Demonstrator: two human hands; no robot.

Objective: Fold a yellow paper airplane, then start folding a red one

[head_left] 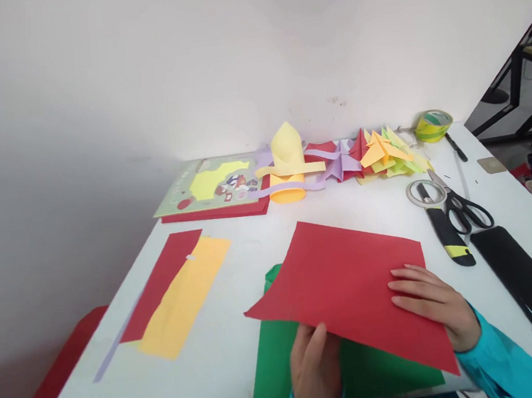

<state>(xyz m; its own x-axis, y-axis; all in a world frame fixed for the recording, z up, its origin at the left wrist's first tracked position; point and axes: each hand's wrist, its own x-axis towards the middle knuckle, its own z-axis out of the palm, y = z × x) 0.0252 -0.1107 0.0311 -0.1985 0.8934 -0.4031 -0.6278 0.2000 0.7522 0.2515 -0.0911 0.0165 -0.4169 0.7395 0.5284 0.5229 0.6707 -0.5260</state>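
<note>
Left grip (316, 351) pinches the red sheet (350, 279) by its near edge, over the green sheet (270, 366) at the surface's (219, 387) near edge; my right grip (434, 305) lies flat atop, thumb hidden, hold unclear to me. Uneven pulling could crease it.

The large sheet (350, 279) is plain red; beneath it, green paper (273, 366); right of it, a black-and-yellow cutter (443, 230)
</note>
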